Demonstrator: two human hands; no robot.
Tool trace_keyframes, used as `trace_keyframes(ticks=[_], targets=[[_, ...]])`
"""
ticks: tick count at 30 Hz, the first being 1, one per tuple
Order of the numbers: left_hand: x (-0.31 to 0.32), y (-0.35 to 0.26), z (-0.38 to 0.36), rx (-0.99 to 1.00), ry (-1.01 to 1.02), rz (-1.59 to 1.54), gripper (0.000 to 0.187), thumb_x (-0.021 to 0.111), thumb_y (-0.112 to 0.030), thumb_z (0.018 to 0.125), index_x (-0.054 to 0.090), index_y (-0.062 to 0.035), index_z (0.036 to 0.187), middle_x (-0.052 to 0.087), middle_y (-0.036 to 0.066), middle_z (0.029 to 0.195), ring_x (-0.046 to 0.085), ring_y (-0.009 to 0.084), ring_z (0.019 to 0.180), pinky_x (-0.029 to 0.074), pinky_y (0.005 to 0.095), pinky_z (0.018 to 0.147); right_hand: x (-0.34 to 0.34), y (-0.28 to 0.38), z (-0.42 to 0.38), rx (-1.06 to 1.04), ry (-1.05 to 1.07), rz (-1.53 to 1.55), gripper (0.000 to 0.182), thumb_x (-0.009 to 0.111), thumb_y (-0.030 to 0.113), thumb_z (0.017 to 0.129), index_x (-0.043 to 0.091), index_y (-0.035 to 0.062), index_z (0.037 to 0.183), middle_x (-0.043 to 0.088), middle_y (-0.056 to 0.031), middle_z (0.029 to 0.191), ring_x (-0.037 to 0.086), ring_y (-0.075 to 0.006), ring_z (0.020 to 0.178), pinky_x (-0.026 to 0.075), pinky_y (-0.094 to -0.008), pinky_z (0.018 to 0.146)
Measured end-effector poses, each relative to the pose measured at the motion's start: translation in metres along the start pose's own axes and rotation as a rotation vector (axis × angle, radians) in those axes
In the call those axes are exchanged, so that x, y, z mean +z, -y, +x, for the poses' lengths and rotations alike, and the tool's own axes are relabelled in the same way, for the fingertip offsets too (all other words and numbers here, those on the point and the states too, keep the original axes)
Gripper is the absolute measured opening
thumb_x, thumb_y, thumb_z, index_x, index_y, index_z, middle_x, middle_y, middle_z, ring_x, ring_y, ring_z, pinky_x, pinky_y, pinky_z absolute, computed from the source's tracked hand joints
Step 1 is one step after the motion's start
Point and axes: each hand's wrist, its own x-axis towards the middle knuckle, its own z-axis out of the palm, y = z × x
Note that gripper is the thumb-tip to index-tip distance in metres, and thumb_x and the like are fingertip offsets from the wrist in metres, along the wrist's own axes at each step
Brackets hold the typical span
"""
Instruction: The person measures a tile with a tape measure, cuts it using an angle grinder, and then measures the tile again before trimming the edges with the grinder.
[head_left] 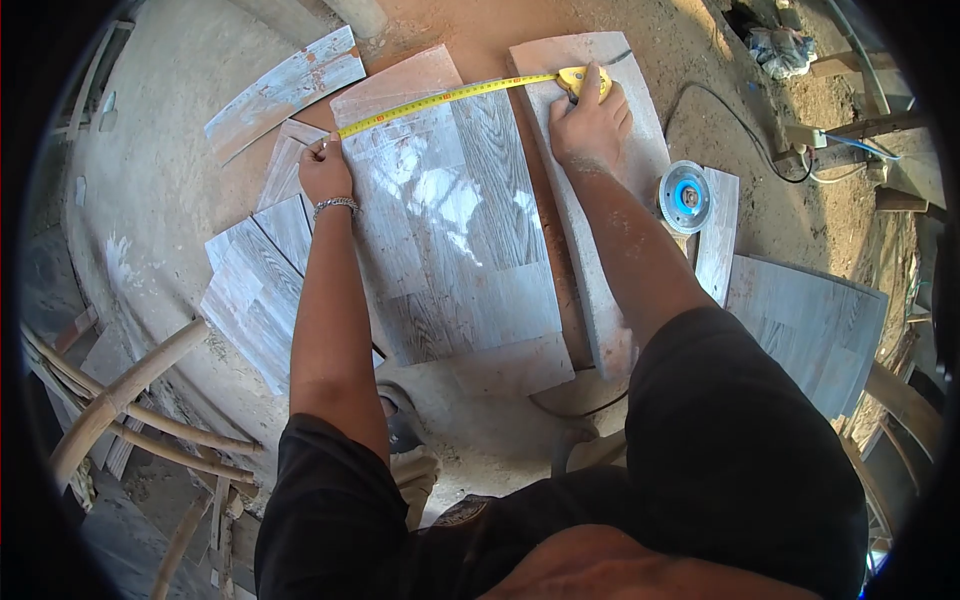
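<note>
Our left hand (327,170) pinches the end of the yellow tape (445,97) — our right hand (592,118) closes round its case. The large tile (455,230) lies between and below both hands, its right edge beside the pale slab (597,190).

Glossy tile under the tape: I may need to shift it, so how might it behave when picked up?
The tile looks like a hard, flat slab, so probably stiff and rather heavy. Its bright reflections suggest a smooth, perhaps slippery face. Being broad and seemingly thin, it could crack if dropped.
</note>
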Motion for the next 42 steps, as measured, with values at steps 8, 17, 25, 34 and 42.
trace_keyframes(ticks=[8, 17, 25, 34, 42], targets=[[0.0, -0.008, -0.003, 0.068, -0.019, 0.119, 0.038, 0.076, -0.033, 0.091, 0.069, 0.0046, 0.096, 0.07, 0.011, 0.084, 0.063, 0.0192, 0.073, 0.051, 0.033, 0.072, 0.003, -0.001, 0.0, -0.01, -0.042, 0.02, 0.072, 0.061, 0.034, 0.087, 0.041, 0.0117, 0.153, 0.044, -0.0255, 0.138, 0.043, -0.0421, 0.13, 0.032, -0.0507, 0.113], [-0.001, -0.01, -0.003, 0.042, -0.019, 0.141, 0.039, 0.076, -0.034, 0.09, 0.07, 0.0045, 0.095, 0.07, 0.01, 0.081, 0.063, 0.0185, 0.072, 0.051, 0.0329, 0.072, 0.0, -0.002, 0.001, 0.01, 0.044, 0.074, 0.073, 0.058, 0.037, 0.091, 0.036, 0.0121, 0.156, 0.039, -0.0293, 0.145, 0.037, -0.0439, 0.137, 0.027, -0.0529, 0.117], [0.0, -0.01, -0.005, 0.021, -0.023, 0.085, 0.039, 0.076, -0.034, 0.09, 0.07, 0.0047, 0.096, 0.069, 0.009, 0.081, 0.062, 0.0173, 0.072, 0.051, 0.0327, 0.072, 0.007, -0.004, 0.0, -0.01, -0.017, 0.047, 0.073, 0.06, 0.036, 0.089, 0.039, 0.0123, 0.154, 0.041, -0.0275, 0.142, 0.039, -0.0436, 0.133, 0.03, -0.0524, 0.115], [-0.001, -0.008, -0.002, -0.004, -0.008, 0.073, 0.04, 0.078, -0.034, 0.089, 0.071, 0.0052, 0.097, 0.069, 0.007, 0.082, 0.061, 0.0165, 0.073, 0.051, 0.0321, 0.072, 0.005, -0.005, 0.0, -0.008, -0.001, 0.042, 0.073, 0.058, 0.038, 0.089, 0.038, 0.0114, 0.154, 0.04, -0.0276, 0.142, 0.039, -0.0434, 0.133, 0.029, -0.0523, 0.115], [-0.002, -0.008, 0.0, -0.214, 0.035, -0.125, 0.048, 0.082, -0.034, 0.086, 0.073, 0.0087, 0.105, 0.072, 0.012, 0.091, 0.063, 0.0178, 0.081, 0.051, 0.031, 0.078, -0.03, 0.011, 0.0, 0.033, 0.118, 0.094, 0.067, 0.062, 0.033, 0.092, 0.042, 0.009, 0.152, 0.047, -0.0286, 0.136, 0.046, -0.046, 0.128, 0.036, -0.0539, 0.11]])
